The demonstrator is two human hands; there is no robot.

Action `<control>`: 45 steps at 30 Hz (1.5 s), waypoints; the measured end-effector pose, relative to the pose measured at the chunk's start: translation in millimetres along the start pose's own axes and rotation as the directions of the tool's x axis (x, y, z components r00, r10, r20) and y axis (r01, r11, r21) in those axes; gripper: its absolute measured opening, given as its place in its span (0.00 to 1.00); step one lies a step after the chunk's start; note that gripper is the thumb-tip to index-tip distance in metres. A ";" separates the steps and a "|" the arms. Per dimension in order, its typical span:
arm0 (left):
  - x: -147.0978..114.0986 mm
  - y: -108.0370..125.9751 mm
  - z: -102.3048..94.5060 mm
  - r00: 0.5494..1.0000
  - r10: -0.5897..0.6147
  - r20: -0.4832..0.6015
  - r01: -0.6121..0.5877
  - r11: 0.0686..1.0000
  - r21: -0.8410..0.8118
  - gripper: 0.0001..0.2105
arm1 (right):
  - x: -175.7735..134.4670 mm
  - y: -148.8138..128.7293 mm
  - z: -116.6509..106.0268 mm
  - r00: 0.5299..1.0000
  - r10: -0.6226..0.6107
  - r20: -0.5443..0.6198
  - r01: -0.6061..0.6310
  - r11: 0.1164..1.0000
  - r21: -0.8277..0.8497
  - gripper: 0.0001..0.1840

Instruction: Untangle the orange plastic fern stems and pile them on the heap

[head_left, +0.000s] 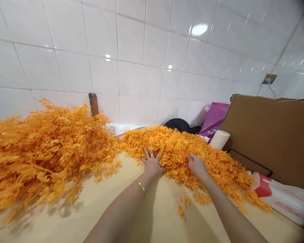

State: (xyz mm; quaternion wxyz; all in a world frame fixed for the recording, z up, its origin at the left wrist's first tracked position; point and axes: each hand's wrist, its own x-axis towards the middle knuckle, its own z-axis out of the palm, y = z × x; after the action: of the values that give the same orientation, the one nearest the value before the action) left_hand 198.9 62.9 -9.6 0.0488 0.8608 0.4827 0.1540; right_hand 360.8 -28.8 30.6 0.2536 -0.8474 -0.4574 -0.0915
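Note:
A wide heap of small, frilly orange sprigs (pixel 177 145), looking like dried flowers or foliage, lies across the pale yellow tabletop (pixel 164 216). My left hand (pixel 152 163), with a ring and a gold bangle at the wrist, rests with spread fingers on the heap's near edge. To its right, my right hand (pixel 197 165) is closed against the same heap; its fingertips are hidden, so whatever they grip cannot be made out. Another, taller and looser bunch of orange sprigs (pixel 48 145) fills the left side. A few loose bits (pixel 183 206) lie in front of the heap.
White wall tiles (pixel 131 50) rise behind the table. At the right stand a large brown cardboard box (pixel 271 135), a white roll (pixel 220 139), a purple bag (pixel 214 118) and a red-and-white plastic bag (pixel 281 195). A black round object (pixel 178 125) lies behind the heap.

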 end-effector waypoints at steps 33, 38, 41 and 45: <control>-142.3 -138.0 -91.4 0.998 -0.054 0.031 0.062 0.925 -0.374 0.11 | -112.3 -204.2 21.2 0.970 -0.152 0.190 -0.188 0.026 0.982 0.13; -174.0 -115.6 -108.7 0.995 0.073 -0.070 -0.075 0.997 -0.019 0.14 | -95.2 -186.0 -4.6 0.991 -0.100 0.091 -0.087 0.040 0.995 0.10; -207.7 -85.9 -106.2 0.970 0.241 -0.042 -0.243 0.968 -0.057 0.21 | -81.2 -168.5 -31.4 0.999 -0.035 -0.005 0.006 0.036 0.999 0.10; -249.0 -38.0 -77.4 0.731 0.681 0.046 -0.673 0.730 -0.116 0.26 | -71.0 -149.3 -61.8 0.997 0.020 -0.072 0.071 0.031 0.997 0.11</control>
State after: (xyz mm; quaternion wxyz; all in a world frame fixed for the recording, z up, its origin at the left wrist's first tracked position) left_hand 22.5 -132.7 0.6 0.0491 0.9800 0.1258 0.1461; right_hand 202.8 -44.6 107.7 0.7848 -0.4201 -0.3988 0.2205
